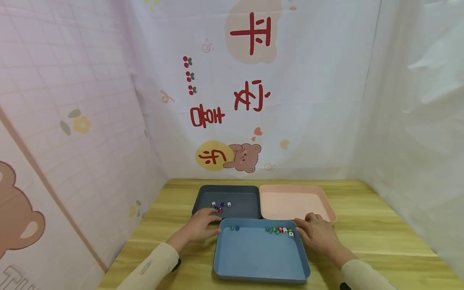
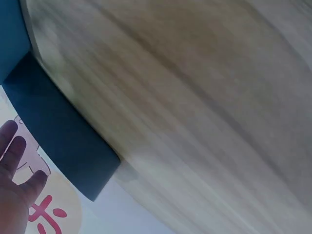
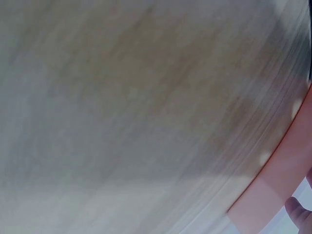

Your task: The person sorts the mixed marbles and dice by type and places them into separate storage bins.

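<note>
A blue tray (image 1: 262,253) lies on the table nearest the person. Along its far wall sit a few teal and blue dice (image 1: 237,228) at the left, and several green, red and white dice (image 1: 284,230) at the right. My left hand (image 1: 198,226), fingers spread, is at the tray's far left corner, partly over the near edge of a dark grey tray (image 1: 243,199). My right hand (image 1: 319,233) lies by the far right corner, its fingertips at the rim; whether they press it I cannot tell. In the left wrist view, the left hand's fingers (image 2: 19,146) are relaxed.
Several white, blue and red dice (image 1: 220,210) are in the dark grey tray. A pink tray (image 1: 293,199) stands right beside it, behind the blue one. Wood-patterned table (image 1: 377,237) surrounds the trays, and a printed curtain (image 1: 308,100) hangs behind and at both sides.
</note>
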The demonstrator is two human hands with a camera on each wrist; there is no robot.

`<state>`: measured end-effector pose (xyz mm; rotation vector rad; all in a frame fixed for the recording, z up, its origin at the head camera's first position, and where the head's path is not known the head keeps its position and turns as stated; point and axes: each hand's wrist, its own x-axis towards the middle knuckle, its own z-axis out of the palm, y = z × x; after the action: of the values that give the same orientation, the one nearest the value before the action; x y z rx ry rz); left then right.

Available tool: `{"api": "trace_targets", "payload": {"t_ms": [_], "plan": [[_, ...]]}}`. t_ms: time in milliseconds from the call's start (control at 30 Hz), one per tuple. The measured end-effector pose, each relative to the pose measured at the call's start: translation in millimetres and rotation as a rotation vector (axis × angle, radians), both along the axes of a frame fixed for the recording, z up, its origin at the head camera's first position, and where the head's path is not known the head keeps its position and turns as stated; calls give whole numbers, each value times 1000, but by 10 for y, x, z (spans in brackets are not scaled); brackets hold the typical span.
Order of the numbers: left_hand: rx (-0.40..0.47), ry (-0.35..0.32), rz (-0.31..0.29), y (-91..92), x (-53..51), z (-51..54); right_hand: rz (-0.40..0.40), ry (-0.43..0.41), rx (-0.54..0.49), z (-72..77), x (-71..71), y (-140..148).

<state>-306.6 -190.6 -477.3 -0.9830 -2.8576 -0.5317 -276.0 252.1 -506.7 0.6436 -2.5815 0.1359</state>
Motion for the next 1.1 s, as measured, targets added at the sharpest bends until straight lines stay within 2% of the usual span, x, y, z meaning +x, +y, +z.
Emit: {"api": "trace_targets", "payload": {"t_ms": [133, 400, 633, 833, 967, 1100], "plan": [[-30, 25, 0, -3, 49, -35, 5, 9, -8, -32, -7, 11], [-68, 50, -18, -19, 76, -63, -34, -45, 21, 55, -11, 28], [-90, 100, -4, -27, 89, -93, -11, -6, -32, 117, -51, -38], [-113, 137, 17, -35, 127, -118, 26, -22, -100, 306, -180, -270], [-149, 185, 11, -30, 157, -142, 29, -79, -183, 481, -253, -507], [-169, 218, 1, -24, 167, -155, 31, -172, -311, 646, -327, -781]]}}
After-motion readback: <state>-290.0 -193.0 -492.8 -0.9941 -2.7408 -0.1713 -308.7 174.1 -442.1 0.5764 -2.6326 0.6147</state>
